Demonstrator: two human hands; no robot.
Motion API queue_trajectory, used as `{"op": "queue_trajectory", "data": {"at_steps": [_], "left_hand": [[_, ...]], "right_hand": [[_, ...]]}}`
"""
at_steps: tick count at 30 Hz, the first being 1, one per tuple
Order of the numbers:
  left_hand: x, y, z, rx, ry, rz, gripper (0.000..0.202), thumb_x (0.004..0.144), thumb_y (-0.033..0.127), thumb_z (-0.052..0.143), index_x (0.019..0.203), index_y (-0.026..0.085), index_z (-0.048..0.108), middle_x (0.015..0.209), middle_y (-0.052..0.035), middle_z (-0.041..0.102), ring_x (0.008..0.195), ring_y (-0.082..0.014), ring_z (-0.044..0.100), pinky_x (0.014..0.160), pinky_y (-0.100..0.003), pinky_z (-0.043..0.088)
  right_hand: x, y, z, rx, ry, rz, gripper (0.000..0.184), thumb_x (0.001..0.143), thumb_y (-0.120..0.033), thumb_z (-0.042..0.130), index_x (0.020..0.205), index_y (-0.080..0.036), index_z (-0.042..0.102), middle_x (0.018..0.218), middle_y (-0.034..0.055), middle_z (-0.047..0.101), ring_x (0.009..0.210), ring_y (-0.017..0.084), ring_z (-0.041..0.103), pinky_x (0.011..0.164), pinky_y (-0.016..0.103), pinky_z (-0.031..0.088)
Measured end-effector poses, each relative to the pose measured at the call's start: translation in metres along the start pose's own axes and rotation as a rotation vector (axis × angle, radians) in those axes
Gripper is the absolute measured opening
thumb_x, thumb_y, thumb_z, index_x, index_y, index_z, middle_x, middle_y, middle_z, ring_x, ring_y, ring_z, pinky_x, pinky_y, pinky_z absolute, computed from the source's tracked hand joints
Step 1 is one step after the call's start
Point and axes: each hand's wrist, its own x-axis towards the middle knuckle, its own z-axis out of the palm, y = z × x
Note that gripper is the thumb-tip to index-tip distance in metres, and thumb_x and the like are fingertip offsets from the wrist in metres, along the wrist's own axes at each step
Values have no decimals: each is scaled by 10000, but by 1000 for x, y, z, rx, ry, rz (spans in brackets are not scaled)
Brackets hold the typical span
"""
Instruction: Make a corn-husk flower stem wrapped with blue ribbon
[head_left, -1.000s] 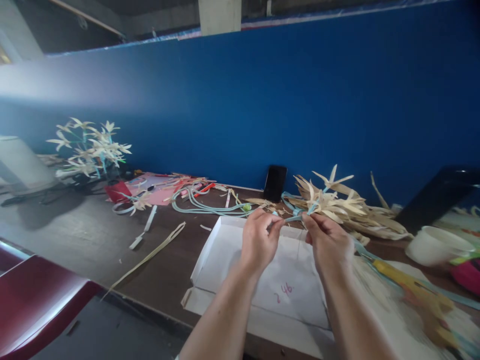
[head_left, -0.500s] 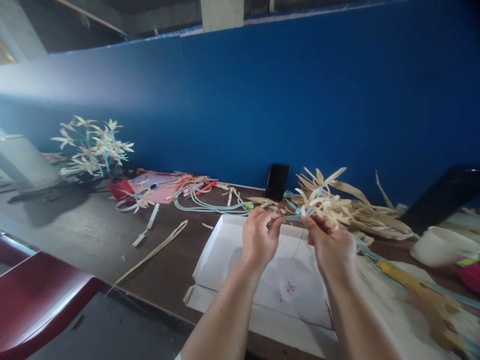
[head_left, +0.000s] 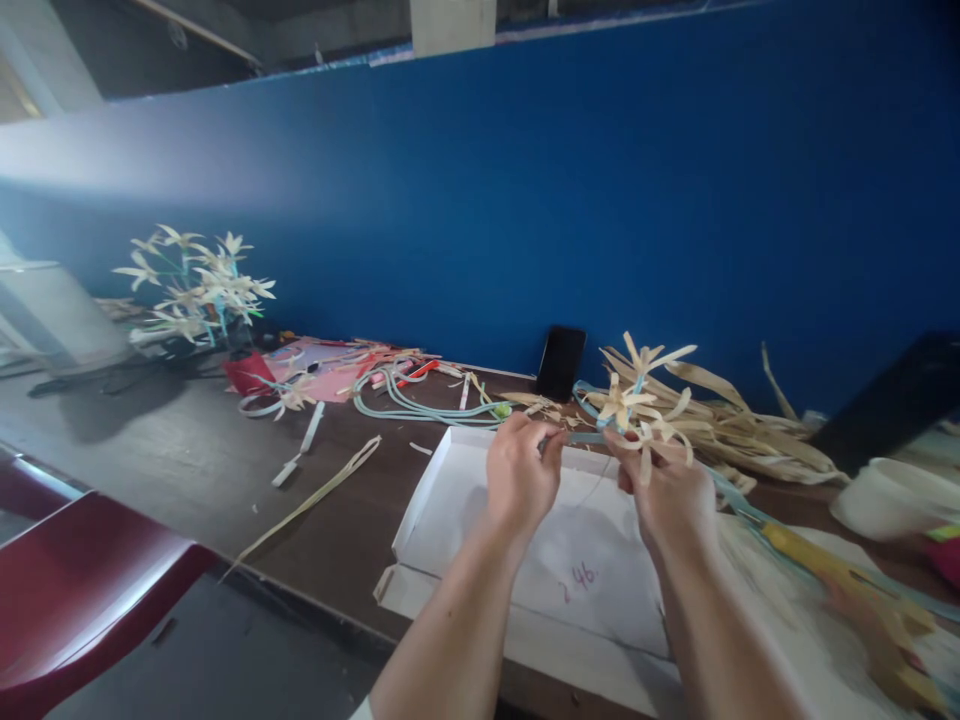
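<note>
My left hand [head_left: 523, 470] is closed, its thumb and fingers pinching one end of a pale blue tape [head_left: 586, 438]. The tape stretches across to my right hand [head_left: 666, 485], which is closed around the base of a spray of cream husk flowers [head_left: 619, 402]. Several pointed petals fan out above and over the right fingers. Below both hands lies an open white cardboard box [head_left: 585, 545] with red handwriting in it. The flower stem inside my right grip is hidden.
Dry husks [head_left: 757, 440] lie behind my right hand. A dark phone [head_left: 561, 362] leans on the blue partition [head_left: 600, 200]. Yellow-handled pliers [head_left: 806, 555] lie at right near a white cup [head_left: 885, 497]. Coiled pale blue cord [head_left: 405, 408] and a flower arrangement [head_left: 202, 285] are at left.
The flower spray has turned in my right hand, so its blooms face differently. My left hand keeps its pinch on the tape. The whole view has shifted slightly.
</note>
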Motion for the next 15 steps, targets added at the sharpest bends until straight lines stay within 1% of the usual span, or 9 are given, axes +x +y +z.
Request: {"op": "queue_trajectory", "data": {"at_steps": [4,7,8,10,11,12,13,14,15], "left_hand": [[0,-7,1,43,-16,-64,143,814,258,554,786,194,679,784,-34,546,744,-142,535,690,-274,423],[0,-15,3,69,-63,-125,140,778,208,565,831,201,694,853,-57,559,796,-170,553,759,-327,448],[1,-16,4,71,-57,-134,161,755,180,577,858,199,699,883,-68,559,821,-179,555,786,-342,451],[2,-16,4,36,33,-109,253,729,134,580,948,193,691,989,-95,556,902,-193,548,833,-356,448],[3,-14,4,-20,76,-72,277,737,128,569,980,196,684,1033,-99,557,934,-191,542,844,-346,446],[4,-11,3,-116,84,-41,280,756,139,555,1000,200,677,1058,-95,566,930,-177,545,818,-318,456],[5,-8,2,-232,47,-41,257,783,169,540,997,203,677,1058,-87,581,876,-154,554,765,-286,467],[5,-4,1,-356,-21,-69,227,804,216,534,976,193,681,1001,-79,605,783,-128,557,699,-260,469],[5,-1,0,-466,-116,-138,245,818,267,531,999,182,673,890,-64,618,683,-105,541,633,-239,460]], "right_hand": [[1,0,-2,128,-39,135,289,704,-446,632,580,-195,561,390,-33,463,374,122,433,398,253,318],[1,-6,-7,135,-45,170,255,683,-431,648,673,-178,616,415,-26,498,364,121,436,378,248,306],[1,-9,-8,122,-55,169,247,686,-421,641,686,-175,626,426,-22,510,363,118,435,377,246,304],[-1,-15,-11,83,-73,166,230,690,-406,633,676,-176,630,436,-23,518,365,112,435,382,240,303],[-2,-18,-12,61,-80,161,228,687,-404,635,654,-180,624,430,-26,513,365,110,435,384,237,303],[-3,-20,-12,43,-86,151,234,685,-408,637,628,-183,614,418,-30,500,363,108,431,385,234,300],[-4,-21,-13,32,-89,135,249,685,-415,637,599,-185,601,402,-34,481,357,105,419,382,233,293],[-5,-22,-13,28,-91,114,266,688,-426,634,581,-186,592,391,-36,464,351,101,404,378,232,285],[-5,-23,-13,30,-100,93,282,692,-439,630,572,-187,590,386,-37,455,346,97,391,375,231,278]]}}
